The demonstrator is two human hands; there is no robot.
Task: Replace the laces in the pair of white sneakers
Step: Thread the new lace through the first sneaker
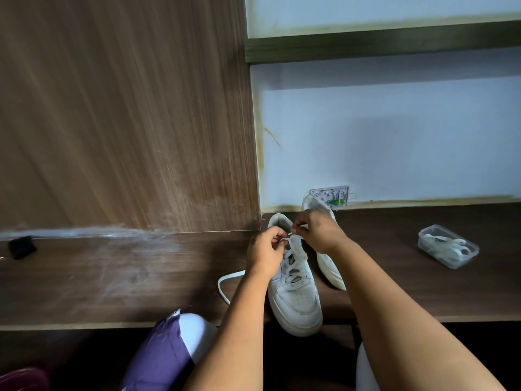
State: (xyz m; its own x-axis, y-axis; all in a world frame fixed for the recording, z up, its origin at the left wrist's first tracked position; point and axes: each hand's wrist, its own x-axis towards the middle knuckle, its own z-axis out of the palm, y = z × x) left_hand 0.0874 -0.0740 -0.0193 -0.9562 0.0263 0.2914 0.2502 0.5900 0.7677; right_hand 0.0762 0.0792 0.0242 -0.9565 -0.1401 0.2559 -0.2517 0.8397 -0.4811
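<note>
Bare table [112, 277] stretches wide to the left, with only a small black object [22, 246] near the far left edge. A wooden panel [127, 108] walls the far left side. Two sneakers [296, 292] crowd the middle; bare surface separates them from the plastic container [448, 246] at right.

A: The dark wood-grain counter [112, 277]? Smooth, scuffed whitish in places.
B: The white leather-look sneaker [296, 300] is matt, its flat white lace [225, 280] woven cloth; the small lidless clear plastic box [448, 245] looks glossy
</note>
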